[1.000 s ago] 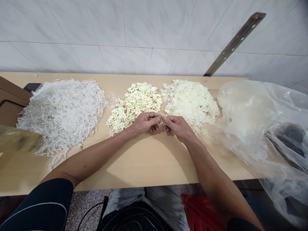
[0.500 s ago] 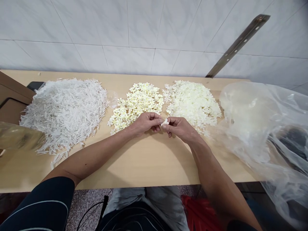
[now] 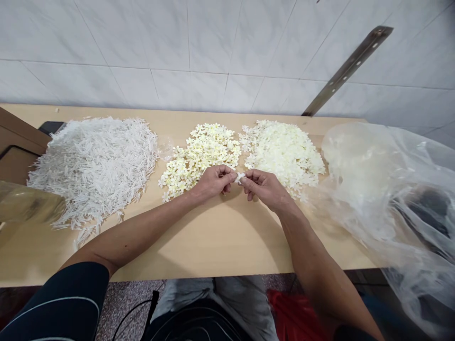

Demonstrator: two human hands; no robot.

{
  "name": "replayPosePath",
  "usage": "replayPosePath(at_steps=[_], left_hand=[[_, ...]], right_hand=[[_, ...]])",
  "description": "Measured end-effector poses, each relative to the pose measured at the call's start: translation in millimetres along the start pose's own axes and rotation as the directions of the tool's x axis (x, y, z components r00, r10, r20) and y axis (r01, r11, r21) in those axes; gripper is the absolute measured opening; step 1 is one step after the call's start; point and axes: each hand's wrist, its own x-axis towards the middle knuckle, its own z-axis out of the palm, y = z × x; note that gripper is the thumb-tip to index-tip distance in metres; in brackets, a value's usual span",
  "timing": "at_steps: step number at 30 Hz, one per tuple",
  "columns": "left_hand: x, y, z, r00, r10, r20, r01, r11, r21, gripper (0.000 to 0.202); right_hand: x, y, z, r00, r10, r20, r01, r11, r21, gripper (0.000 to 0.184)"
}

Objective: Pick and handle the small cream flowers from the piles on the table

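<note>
Between my fingertips is a small white artificial flower (image 3: 240, 177), its petals showing in the gap between the hands. My left hand (image 3: 216, 181) pinches it from the left and my right hand (image 3: 262, 186) from the right. Both are held over the table, in front of two heaps. Behind my left hand lies a pile of yellow-centred flowers (image 3: 208, 149). Beyond my right hand spreads a larger pile of pale, cream-white flowers (image 3: 284, 151). Any stem of the held flower is hidden by the fingers.
A big heap of thin white strands (image 3: 99, 161) covers the left of the wooden table (image 3: 213, 237). A clear plastic bag (image 3: 369, 175) sprawls over the right end. A brown box (image 3: 21, 147) stands far left, and a metal bar (image 3: 348, 71) leans against the tiled wall.
The held flower has turned so its petals face up more openly between the fingertips. Both hands keep their pinch and have barely shifted; the view has moved slightly.
</note>
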Motion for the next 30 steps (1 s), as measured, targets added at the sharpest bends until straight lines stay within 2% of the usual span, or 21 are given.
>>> replayPosePath(at_steps=[5, 10, 16, 22, 27, 30], left_hand=[[-1, -2, 0.9, 0.994, 0.092, -0.064, -0.081, 0.983, 0.165, 0.022], [-3, -2, 3.7, 0.981, 0.157, -0.115, -0.135, 0.975, 0.178, 0.02], [-3, -1, 5.2, 0.983, 0.124, -0.134, -0.105, 0.985, 0.137, 0.022], [0, 1, 4.3, 0.982, 0.059, -0.18, -0.053, 0.998, 0.035, 0.023], [4, 2, 2.5, 0.97, 0.038, -0.242, -0.051, 0.998, -0.045, 0.021], [5, 1, 2.2, 0.969, 0.038, -0.242, -0.059, 0.995, -0.083, 0.022]], right_hand=[[2, 5, 5, 1.0, -0.002, -0.016, 0.002, 1.0, 0.02, 0.044], [3, 5, 7, 0.999, -0.015, -0.052, 0.016, 1.0, 0.023, 0.042], [3, 4, 9, 0.997, -0.033, -0.072, 0.038, 0.997, 0.063, 0.042], [2, 4, 2, 0.998, -0.041, -0.055, 0.044, 0.997, 0.061, 0.041], [1, 0, -3, 0.991, -0.065, -0.115, 0.079, 0.989, 0.128, 0.036], [2, -1, -4, 0.99, -0.06, -0.131, 0.079, 0.986, 0.145, 0.033]])
